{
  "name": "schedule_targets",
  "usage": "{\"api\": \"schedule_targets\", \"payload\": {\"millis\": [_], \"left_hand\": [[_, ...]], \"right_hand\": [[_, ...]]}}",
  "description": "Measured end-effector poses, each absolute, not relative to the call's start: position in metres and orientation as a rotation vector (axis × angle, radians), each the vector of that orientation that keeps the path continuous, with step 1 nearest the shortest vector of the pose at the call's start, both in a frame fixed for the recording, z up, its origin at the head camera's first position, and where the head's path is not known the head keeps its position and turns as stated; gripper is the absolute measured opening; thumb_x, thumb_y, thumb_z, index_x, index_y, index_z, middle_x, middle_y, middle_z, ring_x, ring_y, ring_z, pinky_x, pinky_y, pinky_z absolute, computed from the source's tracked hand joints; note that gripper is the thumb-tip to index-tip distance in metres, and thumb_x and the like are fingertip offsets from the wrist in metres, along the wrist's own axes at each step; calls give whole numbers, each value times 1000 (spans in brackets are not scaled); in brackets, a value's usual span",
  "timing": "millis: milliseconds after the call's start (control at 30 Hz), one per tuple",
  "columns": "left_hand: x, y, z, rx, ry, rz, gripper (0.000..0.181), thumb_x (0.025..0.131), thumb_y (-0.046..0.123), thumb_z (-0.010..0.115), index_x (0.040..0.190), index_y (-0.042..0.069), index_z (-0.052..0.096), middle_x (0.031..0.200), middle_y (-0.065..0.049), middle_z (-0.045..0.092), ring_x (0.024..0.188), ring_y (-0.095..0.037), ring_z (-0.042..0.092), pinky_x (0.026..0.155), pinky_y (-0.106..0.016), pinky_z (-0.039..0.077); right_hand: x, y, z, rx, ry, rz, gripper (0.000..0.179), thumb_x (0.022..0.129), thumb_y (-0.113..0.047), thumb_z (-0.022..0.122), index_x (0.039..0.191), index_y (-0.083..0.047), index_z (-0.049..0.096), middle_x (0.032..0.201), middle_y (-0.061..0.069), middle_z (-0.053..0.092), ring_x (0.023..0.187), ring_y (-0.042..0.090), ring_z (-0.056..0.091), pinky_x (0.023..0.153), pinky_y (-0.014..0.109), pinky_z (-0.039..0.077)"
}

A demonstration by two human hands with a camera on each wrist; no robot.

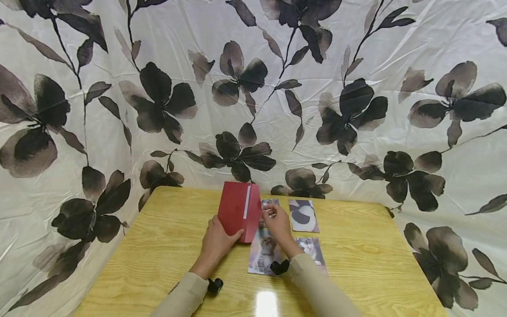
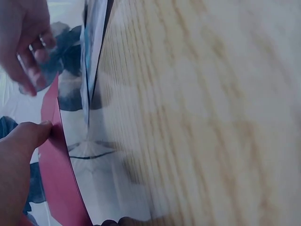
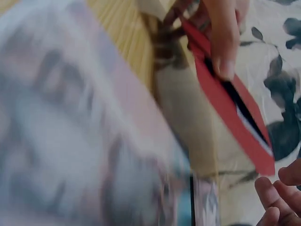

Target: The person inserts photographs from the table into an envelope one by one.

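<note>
My left hand [image 1: 220, 237] grips a red envelope [image 1: 233, 204] by its near end, thumb across the front. The envelope is held tilted above the table, with its flap on the right side. In the right wrist view, a dark slit shows along the envelope [image 3: 214, 99], with a white edge inside it. Close to the flap, my right hand [image 1: 279, 222] has loosely bent fingers; nothing is visible in them. Under and beside the right arm lie a kitten picture [image 1: 264, 255], a second cat picture [image 1: 311, 248] and another partly covered picture [image 1: 271, 203].
A picture with a grey and white shape [image 1: 304, 215] lies at the back right of the wood-grain table [image 1: 364, 264]. Flower-printed cloth [image 1: 293, 127] hangs behind the table and along its sides.
</note>
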State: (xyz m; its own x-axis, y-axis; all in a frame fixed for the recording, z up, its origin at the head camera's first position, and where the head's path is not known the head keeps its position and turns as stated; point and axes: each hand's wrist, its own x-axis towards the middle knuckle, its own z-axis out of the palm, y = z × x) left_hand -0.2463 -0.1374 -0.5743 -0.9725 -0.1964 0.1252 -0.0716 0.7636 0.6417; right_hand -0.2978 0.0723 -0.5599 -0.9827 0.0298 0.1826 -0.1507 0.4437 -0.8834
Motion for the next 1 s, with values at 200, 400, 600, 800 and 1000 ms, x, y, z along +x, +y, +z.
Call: {"api": "schedule_targets", "payload": {"millis": [200,400,600,800,1000], "left_hand": [[-246,-139,-575,211,-2783,-1027,103,84,51,90,147,-12,39,126,-27,56,106,-40,65,91,-56,58],[-247,-140,-574,199,-2773,-1030,103,84,51,90,147,-12,39,126,-27,56,105,-40,65,91,-56,58],[-245,-140,-573,201,-2771,-1057,103,84,51,90,147,-12,39,125,-27,56,105,-40,65,91,-56,58],[-244,-140,-573,216,-2772,-1097,103,84,50,90,148,-11,38,127,-26,56,108,-40,65,93,-56,58],[-245,-140,-575,210,-2775,-1084,102,83,50,90,148,-9,38,128,-25,56,109,-39,64,94,-56,58]], "right_hand": [[-294,108,-561,80,-2549,1484,23,105,-18,70,122,-3,74,100,11,75,72,19,61,61,34,50],[-291,141,-562,3,-2580,1410,24,105,-21,70,123,-5,73,104,11,73,85,27,66,67,41,54],[-293,173,-567,-62,-2584,1300,20,103,-20,73,117,-6,74,102,13,74,83,27,67,69,41,54],[-296,199,-571,-122,-2620,1259,25,99,-20,76,117,-3,74,99,14,74,75,26,63,66,37,48],[-295,219,-575,-162,-2685,1170,33,97,-22,78,122,0,72,95,12,67,81,28,62,69,39,47]]}}
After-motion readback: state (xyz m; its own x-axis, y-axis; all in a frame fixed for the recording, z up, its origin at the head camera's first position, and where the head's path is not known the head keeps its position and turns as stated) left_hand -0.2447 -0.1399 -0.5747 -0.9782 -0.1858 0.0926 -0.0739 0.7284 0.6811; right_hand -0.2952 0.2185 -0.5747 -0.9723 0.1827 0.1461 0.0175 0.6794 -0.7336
